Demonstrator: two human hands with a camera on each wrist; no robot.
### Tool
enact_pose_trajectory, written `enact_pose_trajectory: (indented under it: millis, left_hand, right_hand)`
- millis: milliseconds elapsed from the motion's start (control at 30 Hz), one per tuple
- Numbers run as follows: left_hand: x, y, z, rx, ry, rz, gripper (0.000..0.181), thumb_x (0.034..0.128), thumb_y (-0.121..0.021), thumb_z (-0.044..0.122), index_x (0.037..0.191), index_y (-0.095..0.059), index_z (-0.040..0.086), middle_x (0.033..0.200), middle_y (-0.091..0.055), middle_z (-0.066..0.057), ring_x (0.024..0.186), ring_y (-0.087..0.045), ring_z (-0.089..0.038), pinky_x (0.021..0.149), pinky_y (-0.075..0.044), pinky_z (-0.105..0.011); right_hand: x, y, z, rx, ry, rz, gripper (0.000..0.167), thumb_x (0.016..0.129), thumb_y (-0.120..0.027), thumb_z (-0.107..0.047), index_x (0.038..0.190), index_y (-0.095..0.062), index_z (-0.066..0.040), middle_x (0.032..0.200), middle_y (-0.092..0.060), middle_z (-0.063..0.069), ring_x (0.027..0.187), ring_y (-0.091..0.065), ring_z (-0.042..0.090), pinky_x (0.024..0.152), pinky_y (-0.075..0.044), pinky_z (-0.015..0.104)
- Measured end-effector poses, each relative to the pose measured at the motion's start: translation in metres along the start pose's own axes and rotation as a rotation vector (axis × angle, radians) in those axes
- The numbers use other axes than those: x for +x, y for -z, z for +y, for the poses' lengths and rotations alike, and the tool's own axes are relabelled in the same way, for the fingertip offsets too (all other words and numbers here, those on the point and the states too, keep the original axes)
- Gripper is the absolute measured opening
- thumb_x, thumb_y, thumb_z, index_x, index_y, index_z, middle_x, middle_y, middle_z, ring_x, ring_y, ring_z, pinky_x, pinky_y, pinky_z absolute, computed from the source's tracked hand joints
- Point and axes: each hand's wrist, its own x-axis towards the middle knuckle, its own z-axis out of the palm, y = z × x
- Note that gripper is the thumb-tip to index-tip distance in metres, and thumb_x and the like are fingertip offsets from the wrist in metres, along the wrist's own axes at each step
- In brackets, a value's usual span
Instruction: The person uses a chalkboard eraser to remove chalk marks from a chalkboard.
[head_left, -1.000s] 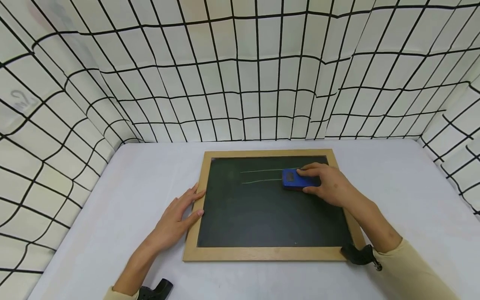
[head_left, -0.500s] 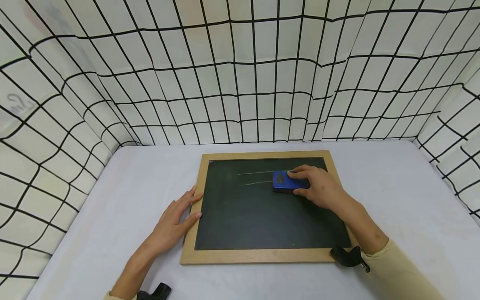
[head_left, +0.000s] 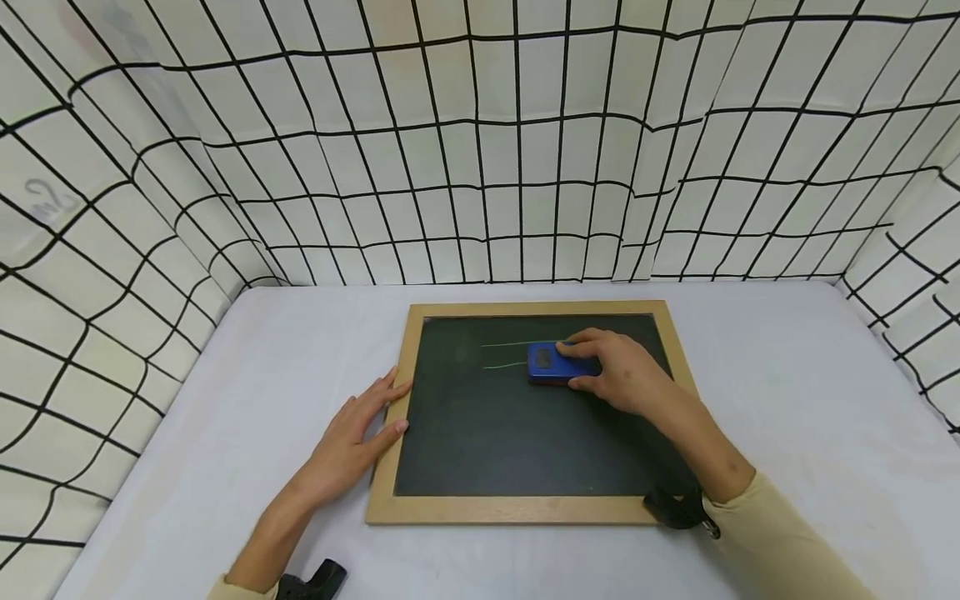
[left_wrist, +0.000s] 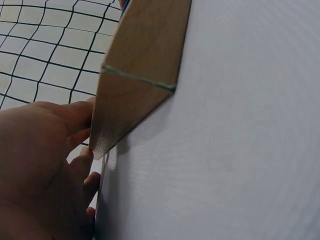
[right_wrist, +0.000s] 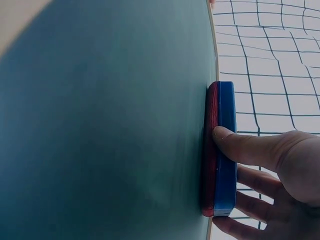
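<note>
A wood-framed chalkboard (head_left: 525, 442) lies on the white cloth, with two thin chalk lines (head_left: 506, 344) in its upper part. My right hand (head_left: 626, 375) grips a blue eraser (head_left: 551, 363) by its long sides, over the right ends of the lines. In the right wrist view the eraser (right_wrist: 227, 150) has its red felt side (right_wrist: 210, 150) against the board, and the thumb presses its edge. My left hand (head_left: 341, 450) rests its fingers and thumb on the frame's left side; in the left wrist view its fingertips touch the wooden frame (left_wrist: 135, 75).
A white cloth (head_left: 300, 350) covers the table around the board. Black grid netting (head_left: 517, 121) over white sheeting stands behind and at both sides. Black wrist devices show at the left wrist (head_left: 311, 581) and right wrist (head_left: 675, 508).
My right hand has slid the blue eraser leftward along the chalk lines, and less of them shows to its left. The left hand holds the same place on the frame.
</note>
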Motion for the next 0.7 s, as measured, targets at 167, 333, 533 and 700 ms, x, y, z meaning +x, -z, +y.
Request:
enact_pose_trajectory:
  millis: [167, 333, 533, 700]
  left_hand:
    - [0.000, 0.001, 0.001, 0.004, -0.001, 0.006, 0.056, 0.1056, -0.060, 0.033, 0.157, -0.047, 0.018, 0.174, -0.025, -0.015, 0.161, -0.018, -0.045, 0.125, -0.005, -0.074]
    - [0.001, 0.000, 0.002, 0.003, -0.008, 0.010, 0.056, 0.1051, -0.062, 0.032, 0.157, -0.047, 0.018, 0.173, -0.026, -0.016, 0.161, -0.019, -0.045, 0.125, -0.006, -0.074]
    - [0.002, -0.002, 0.002, 0.006, -0.005, 0.005, 0.056, 0.1050, -0.062, 0.032, 0.157, -0.047, 0.017, 0.173, -0.027, -0.016, 0.161, -0.020, -0.044, 0.125, -0.006, -0.074]
    - [0.001, -0.001, 0.001, 0.015, 0.005, 0.000, 0.057, 0.1055, -0.061, 0.035, 0.158, -0.046, 0.018, 0.174, -0.025, -0.016, 0.161, -0.018, -0.045, 0.125, -0.005, -0.073]
  right_hand:
    - [0.006, -0.005, -0.007, 0.012, 0.014, -0.007, 0.053, 0.093, -0.080, -0.022, 0.143, -0.065, -0.016, 0.150, -0.060, 0.012, 0.140, -0.055, 0.042, 0.114, -0.046, 0.061]
    - [0.012, -0.008, -0.017, 0.021, 0.025, -0.015, 0.053, 0.093, -0.081, -0.023, 0.143, -0.066, -0.017, 0.150, -0.060, 0.011, 0.140, -0.055, 0.041, 0.114, -0.046, 0.060]
    - [0.016, -0.012, -0.029, 0.012, 0.039, -0.029, 0.054, 0.093, -0.080, -0.025, 0.144, -0.064, -0.019, 0.151, -0.059, 0.010, 0.141, -0.056, 0.038, 0.115, -0.047, 0.057]
    - [0.021, -0.017, -0.041, 0.012, 0.068, -0.035, 0.055, 0.093, -0.080, -0.026, 0.145, -0.063, -0.020, 0.151, -0.059, 0.009, 0.141, -0.056, 0.035, 0.115, -0.048, 0.055]
